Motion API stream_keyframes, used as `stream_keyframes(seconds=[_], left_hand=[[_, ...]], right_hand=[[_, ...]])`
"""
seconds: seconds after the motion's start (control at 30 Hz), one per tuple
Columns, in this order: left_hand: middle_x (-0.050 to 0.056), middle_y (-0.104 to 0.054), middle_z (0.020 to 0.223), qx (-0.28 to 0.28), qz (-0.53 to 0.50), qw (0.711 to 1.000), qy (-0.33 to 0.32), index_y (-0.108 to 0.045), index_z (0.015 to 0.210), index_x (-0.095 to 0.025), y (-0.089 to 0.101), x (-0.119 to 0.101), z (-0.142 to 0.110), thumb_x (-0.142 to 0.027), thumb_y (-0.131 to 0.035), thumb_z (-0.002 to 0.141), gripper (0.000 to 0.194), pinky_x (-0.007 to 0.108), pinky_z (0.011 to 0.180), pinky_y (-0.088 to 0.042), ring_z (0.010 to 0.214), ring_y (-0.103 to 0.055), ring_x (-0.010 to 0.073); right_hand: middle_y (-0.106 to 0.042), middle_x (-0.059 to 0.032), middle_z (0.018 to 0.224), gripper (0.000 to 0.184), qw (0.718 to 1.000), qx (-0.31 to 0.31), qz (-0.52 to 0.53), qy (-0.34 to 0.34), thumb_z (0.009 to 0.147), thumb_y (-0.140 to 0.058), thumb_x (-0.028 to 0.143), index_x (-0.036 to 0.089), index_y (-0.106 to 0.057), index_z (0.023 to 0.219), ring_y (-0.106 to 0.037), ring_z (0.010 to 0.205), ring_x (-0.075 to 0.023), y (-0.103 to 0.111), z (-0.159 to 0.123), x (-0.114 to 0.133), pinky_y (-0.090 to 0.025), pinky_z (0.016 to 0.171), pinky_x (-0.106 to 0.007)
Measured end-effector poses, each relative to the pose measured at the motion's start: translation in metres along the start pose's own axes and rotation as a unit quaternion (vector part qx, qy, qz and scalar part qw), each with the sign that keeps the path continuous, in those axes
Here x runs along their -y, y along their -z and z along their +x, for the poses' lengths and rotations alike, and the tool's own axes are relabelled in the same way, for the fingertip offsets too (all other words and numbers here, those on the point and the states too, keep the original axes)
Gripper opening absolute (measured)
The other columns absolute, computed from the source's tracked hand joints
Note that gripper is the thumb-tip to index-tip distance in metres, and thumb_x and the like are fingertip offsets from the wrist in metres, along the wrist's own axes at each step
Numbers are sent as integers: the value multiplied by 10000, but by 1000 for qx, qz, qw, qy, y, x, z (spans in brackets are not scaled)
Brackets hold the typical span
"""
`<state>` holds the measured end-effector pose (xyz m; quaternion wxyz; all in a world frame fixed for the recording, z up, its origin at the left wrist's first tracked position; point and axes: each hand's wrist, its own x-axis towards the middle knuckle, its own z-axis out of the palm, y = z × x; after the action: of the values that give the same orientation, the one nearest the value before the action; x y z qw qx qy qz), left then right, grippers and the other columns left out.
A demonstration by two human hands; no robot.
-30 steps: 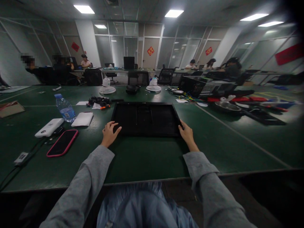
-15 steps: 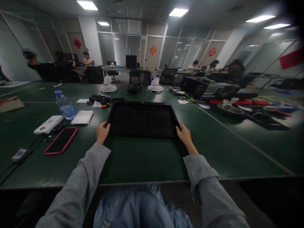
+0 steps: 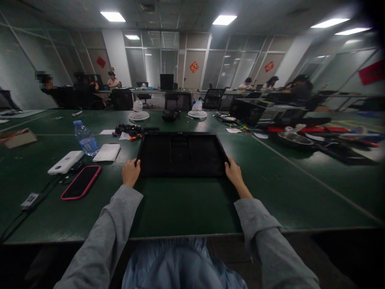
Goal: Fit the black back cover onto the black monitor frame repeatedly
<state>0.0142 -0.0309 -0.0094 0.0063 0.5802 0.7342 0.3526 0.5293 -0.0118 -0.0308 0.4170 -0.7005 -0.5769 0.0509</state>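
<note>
A black rectangular panel with a raised rim [image 3: 156, 160], which looks like a flat monitor, lies in front of me on the green table [image 3: 186, 212]. My left hand [image 3: 131, 171] grips its left rim near the front corner, thumb on the inner side. On the opposite side my right hand [image 3: 234, 172] holds the right rim in the same way. Fingers beneath the rim are partly hidden. Thin upright lines show in the panel's dark middle; I cannot tell whether they are parts or reflections.
Left of the panel are a pink-edged phone [image 3: 81, 183], a white power bank [image 3: 65, 162], folded white paper [image 3: 106, 153] and a water bottle [image 3: 86, 138]. Small white fans [image 3: 139, 115] stand beyond it. A metal pan [image 3: 294, 139] and cables lie at right. Several people sit at far desks.
My left hand has gone from loosely spread fingers at the panel's left corner to a grip on its left rim. The panel shifted slightly left and toward me. My right hand kept its hold.
</note>
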Motion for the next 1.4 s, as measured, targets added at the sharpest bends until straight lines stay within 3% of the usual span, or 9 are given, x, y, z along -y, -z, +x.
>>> stream_keyframes(seconds=[0.17, 0.63, 1.03, 1.4], left_hand=[[205, -723, 1148, -7, -7, 1000, 6, -729, 1221, -149, -1, 4, 1, -405, -449, 996, 442, 482, 984, -493, 1083, -676, 356], [183, -715, 1255, 22, 26, 999, 5, -697, 1295, -132, 0, 1, 1, -405, -439, 1015, 468, 426, 1005, -497, 1136, -673, 317], [199, -728, 1243, 78, 27, 995, 49, -681, 1329, -155, -3, 1, 8, -486, -396, 1028, 530, 428, 938, -507, 1135, -683, 341], [196, -741, 1197, 75, 33, 996, 43, -702, 1281, -171, -5, 3, 11, -481, -389, 1034, 505, 415, 913, -503, 1131, -685, 346]], right_hand=[[-718, -199, 1250, 539, 998, 22, -48, -18, 961, -464, 375, 154, -612, 1429, -690, 1113, -382, 3, -3, 4, -506, 994, -553], [-735, -172, 1208, 506, 996, 23, -79, -28, 990, -459, 323, 182, -588, 1458, -684, 1127, -350, 3, -3, 4, -518, 951, -478], [-718, -203, 1235, 475, 999, 11, -37, 8, 945, -463, 276, 140, -600, 1379, -687, 1124, -356, -5, 6, -6, -515, 978, -506], [-716, -211, 1218, 453, 1000, 5, -17, 13, 905, -472, 282, 139, -606, 1314, -677, 1124, -360, -5, 9, -6, -504, 988, -529]])
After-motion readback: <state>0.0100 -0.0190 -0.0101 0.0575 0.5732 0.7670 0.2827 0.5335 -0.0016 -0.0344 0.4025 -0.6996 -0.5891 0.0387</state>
